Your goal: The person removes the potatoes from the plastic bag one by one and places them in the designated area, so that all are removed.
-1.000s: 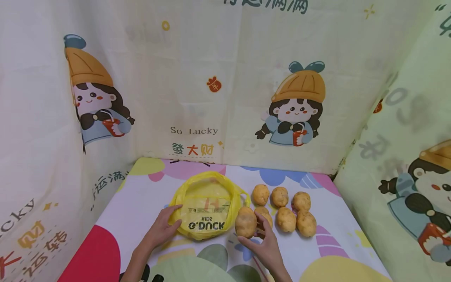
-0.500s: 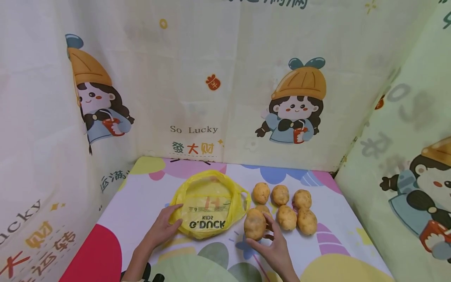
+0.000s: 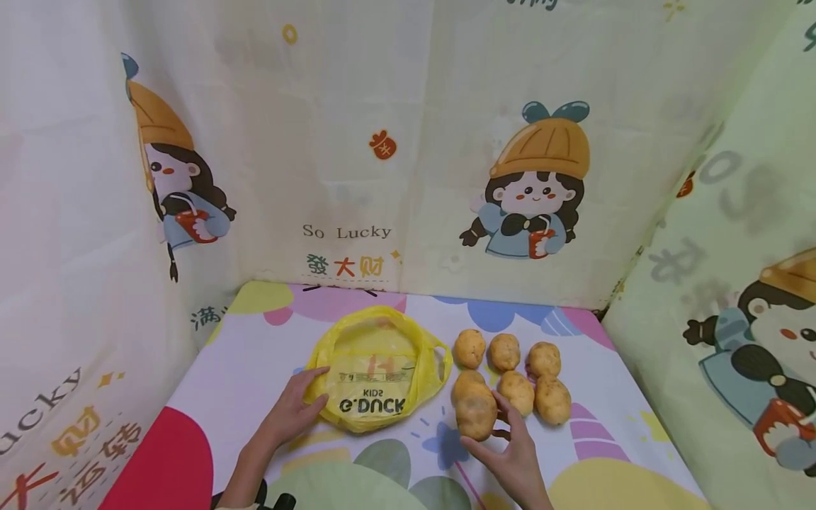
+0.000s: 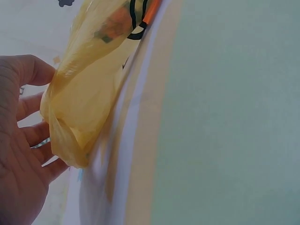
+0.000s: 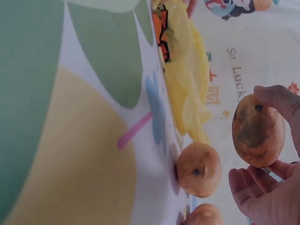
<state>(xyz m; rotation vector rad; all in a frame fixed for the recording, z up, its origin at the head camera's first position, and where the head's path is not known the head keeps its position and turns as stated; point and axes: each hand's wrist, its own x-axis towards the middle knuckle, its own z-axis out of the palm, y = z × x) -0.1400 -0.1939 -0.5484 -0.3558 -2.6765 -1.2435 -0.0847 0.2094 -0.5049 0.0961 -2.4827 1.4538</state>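
My right hand (image 3: 510,457) holds a potato (image 3: 476,412) between thumb and fingers, raised over the cloth just in front of the other potatoes. The right wrist view shows the same potato (image 5: 258,132), brown with dark patches, pinched at both ends. A yellow plastic bag (image 3: 417,393) stands with its round mouth facing up and black "G.DUCK KIDS" lettering inside. At its left side, my left hand (image 3: 295,409) holds the edge. In the left wrist view the thumb touches the bag (image 4: 84,108) while some fingertips are hidden behind it.
Several potatoes (image 3: 505,352) lie in two rows on the patterned tablecloth (image 3: 382,460), right of the bag. Printed cloth (image 3: 433,149) hangs as walls behind and on both sides. Part of a black object (image 3: 285,501) shows at the bottom edge beside the left forearm.
My right hand has moved right with the potato, away from the bag's handle and in front of the potato rows. The left hand and the bag have stayed in place.
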